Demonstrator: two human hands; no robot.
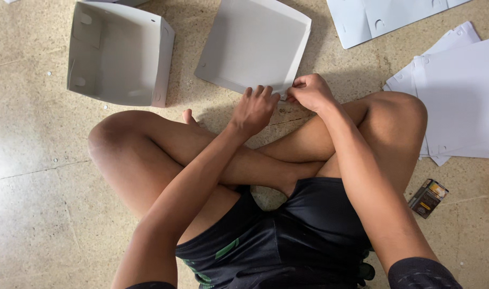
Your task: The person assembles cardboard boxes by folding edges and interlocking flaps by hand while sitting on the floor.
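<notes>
Person's sitting cross-legged on the speckled floor (35,176), both hands working the near edge of a half-folded grey tray (253,43) lying flat at about 12 o'clock from their knees. The left hand (255,108) is curled with the fingers bent down onto the tray's near edge, touching it, though I can't tell if it's really gripping. The right hand (308,92) sits just beside it at 1 o'clock, closed into a pinch on the tray's near corner flap. The two hands are almost touching each other.

Off at 10 o'clock there's a finished box (118,53), taller walls, open top, sitting well apart from the tray. At 2 to 3 o'clock, a stack of flat sheets (458,96) lies beside the right knee, and more flat pieces (383,16) are up at 1 o'clock by the frame edge. A small dark packet (428,198) lies on the floor at 4 o'clock, near the right thigh.
</notes>
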